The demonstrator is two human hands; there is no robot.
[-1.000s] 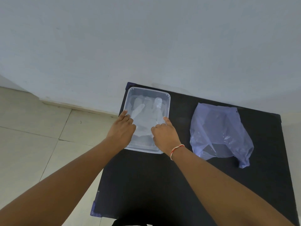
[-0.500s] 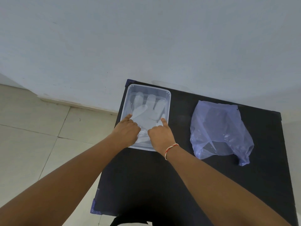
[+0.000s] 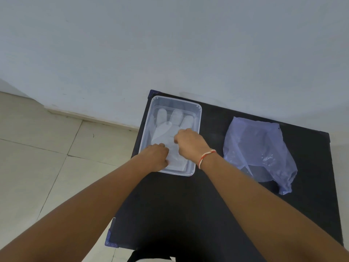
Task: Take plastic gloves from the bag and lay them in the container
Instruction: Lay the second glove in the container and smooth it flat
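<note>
I see two bare forearms coming in from the bottom of the frame over one black table [image 3: 188, 214]. One red-and-white thread band [image 3: 206, 156] on the right wrist. Left hand [image 3: 155, 157] sits at the near-left corner of the one clear container [image 3: 197, 140], fingers curled down onto the glove [image 3: 164, 133]; can't tell if it's pinching or only pressing. Right hand [image 3: 189, 143] is over the container's middle, fingers bunched on the glove film, looks like a pinch, can't confirm. Glove lies flat inside the container, three fingers clearly visible pointing toward the wall; layer count unreadable. One crumpled bluish bag [image 3: 260, 150] lies centre-right, well apart, untouched.
</note>
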